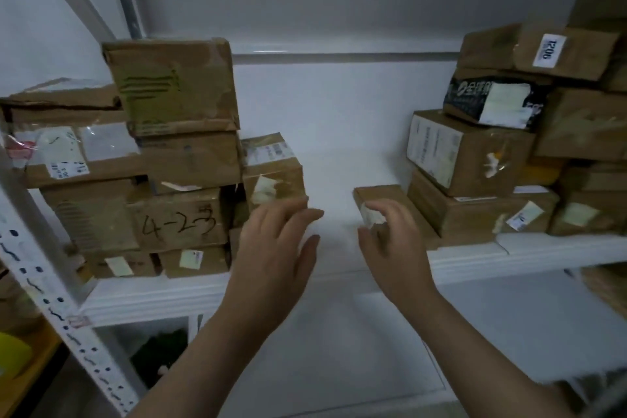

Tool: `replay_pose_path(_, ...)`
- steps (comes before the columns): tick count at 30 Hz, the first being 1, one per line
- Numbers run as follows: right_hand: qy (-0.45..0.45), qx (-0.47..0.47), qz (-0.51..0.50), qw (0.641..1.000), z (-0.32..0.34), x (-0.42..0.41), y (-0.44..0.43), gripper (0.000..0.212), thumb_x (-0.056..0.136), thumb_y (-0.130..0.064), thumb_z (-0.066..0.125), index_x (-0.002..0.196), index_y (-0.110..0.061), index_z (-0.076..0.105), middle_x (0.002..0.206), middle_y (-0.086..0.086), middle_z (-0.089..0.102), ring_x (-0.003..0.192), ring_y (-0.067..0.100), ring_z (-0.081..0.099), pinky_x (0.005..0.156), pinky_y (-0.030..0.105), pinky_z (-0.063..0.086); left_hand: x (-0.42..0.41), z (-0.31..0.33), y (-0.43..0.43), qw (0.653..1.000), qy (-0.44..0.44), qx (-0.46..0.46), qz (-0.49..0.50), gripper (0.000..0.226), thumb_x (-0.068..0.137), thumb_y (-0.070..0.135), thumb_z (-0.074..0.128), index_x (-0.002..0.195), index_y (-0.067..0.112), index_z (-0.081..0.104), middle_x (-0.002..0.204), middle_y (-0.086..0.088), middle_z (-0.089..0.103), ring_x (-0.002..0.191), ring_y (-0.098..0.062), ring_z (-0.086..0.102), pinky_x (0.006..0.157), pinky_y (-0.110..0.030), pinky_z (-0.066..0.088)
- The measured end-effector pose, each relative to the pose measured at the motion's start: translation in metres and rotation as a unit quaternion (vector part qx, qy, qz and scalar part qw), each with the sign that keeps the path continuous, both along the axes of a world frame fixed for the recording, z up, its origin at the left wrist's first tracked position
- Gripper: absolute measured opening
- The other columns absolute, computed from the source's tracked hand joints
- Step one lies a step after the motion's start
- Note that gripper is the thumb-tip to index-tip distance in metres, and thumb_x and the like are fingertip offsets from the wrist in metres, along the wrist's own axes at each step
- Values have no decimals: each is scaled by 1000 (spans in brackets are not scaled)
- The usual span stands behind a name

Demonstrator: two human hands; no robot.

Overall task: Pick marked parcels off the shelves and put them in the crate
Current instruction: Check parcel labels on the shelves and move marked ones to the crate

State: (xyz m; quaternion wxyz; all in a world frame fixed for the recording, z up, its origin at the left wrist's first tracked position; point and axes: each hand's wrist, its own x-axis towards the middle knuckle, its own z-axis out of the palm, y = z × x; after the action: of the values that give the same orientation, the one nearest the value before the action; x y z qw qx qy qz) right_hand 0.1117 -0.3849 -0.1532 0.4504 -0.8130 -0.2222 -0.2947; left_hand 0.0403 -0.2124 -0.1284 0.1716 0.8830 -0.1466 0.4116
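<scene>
Reaching over the shelf front edge, both hands sit at the bare white gap between 2 parcel stacks. The left hand has straight, spread fingers just beside a small labelled parcel. The right hand curls loosely at a flat parcel's front edge; whether it grips, I cannot tell.

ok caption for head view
Left hand and right hand reach into the gap between cardboard parcels on a white shelf
</scene>
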Motion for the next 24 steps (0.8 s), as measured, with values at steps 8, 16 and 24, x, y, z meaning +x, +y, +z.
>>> replay_pose_path(8,135,-176,-102,970,-27,41,-94,36,89,-16,58,125,-14,54,129,5,50,116,24,48,94,36,45,105,-30,-103,984,137,98,-60,33,87,11,51,118,5,60,124,-19,57,108,-38,56,85,-43,50)
replay_pose_path(16,153,-270,-47,950,-37,54,-131,50,93,-19,51,142,-16,40,148,3,33,133,20,34,106,30,34,152,-77,-121,917,353,186,16,84,89,66,34,149,10,18,157,-11,17,144,-27,13,116,-44,20)
replay_pose_path(24,40,-333,-25,942,-82,34,-140,67,74,-29,78,134,-18,52,141,12,47,132,32,37,106,47,38,77,-99,-136,977,120,171,-35,65,57,15,84,117,6,60,109,-11,65,93,-30,61,77,-40,55)
